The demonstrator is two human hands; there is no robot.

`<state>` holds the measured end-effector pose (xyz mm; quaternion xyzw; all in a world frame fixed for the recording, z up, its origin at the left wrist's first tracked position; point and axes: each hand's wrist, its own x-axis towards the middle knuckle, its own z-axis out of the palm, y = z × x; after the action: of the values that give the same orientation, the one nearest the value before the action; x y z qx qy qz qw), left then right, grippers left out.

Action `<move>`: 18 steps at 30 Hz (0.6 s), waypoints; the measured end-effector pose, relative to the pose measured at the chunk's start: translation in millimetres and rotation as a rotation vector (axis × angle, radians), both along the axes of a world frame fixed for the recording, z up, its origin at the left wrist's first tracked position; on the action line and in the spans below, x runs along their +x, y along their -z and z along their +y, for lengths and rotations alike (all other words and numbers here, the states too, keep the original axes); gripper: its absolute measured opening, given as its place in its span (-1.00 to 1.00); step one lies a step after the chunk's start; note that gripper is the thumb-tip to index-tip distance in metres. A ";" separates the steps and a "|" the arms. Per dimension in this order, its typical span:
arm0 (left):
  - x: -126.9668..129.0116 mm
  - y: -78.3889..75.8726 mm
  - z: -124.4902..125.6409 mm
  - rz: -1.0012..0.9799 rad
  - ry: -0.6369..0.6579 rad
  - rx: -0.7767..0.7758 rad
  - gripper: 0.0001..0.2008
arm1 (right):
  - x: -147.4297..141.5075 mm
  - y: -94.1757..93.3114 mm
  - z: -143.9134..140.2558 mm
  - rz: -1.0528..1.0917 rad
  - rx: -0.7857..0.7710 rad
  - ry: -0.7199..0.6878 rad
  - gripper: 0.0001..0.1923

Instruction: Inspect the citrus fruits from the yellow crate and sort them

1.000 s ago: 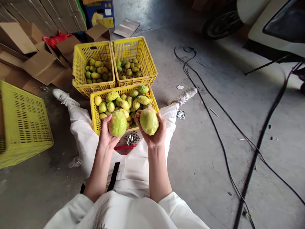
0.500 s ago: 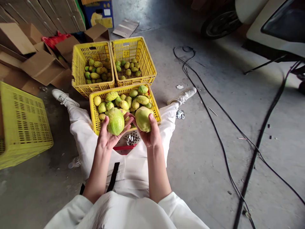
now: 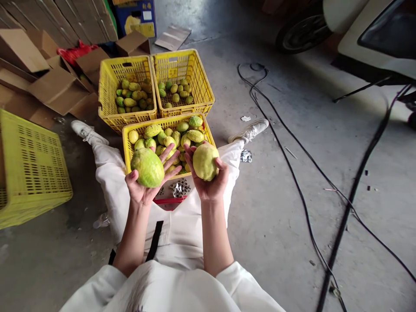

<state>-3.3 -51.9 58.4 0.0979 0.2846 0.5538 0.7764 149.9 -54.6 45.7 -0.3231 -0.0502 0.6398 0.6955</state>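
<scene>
A large green fruit [image 3: 147, 167] rests in the upturned palm of the left hand [image 3: 143, 186], the fingers [image 3: 169, 152] spread loosely and extended past its right side rather than clamped on it, the thumb at its left edge. A paler yellow-green fruit [image 3: 204, 161] sits in the right hand [image 3: 208, 182], cupped from below with the fingers curled up around both of its sides. Both fruits are held above the near edge of the nearest yellow crate [image 3: 127, 149], which lies between the person's outstretched legs and is filled with similar fruit. Two more yellow crates, the far-left crate [image 3: 108, 84] and the far-right crate [image 3: 203, 89], stand side by side just beyond it, each partly filled. Another yellow crate [image 3: 32, 173] stands at far left. Flattened cardboard boxes [image 3: 55, 86] lie beyond the crates, and black cables [image 3: 292, 169] run across the concrete floor [image 3: 276, 216] to the right.
</scene>
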 end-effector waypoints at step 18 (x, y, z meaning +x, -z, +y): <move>0.3 23.8 0.6 0.222 0.149 0.171 -0.35 | -6.6 9.9 1.5 -0.133 0.038 0.051 -0.57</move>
<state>-2.9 -51.3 34.6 0.2451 0.3124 0.5025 0.7680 143.3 -53.1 35.8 -0.3528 -0.1004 0.5979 0.7127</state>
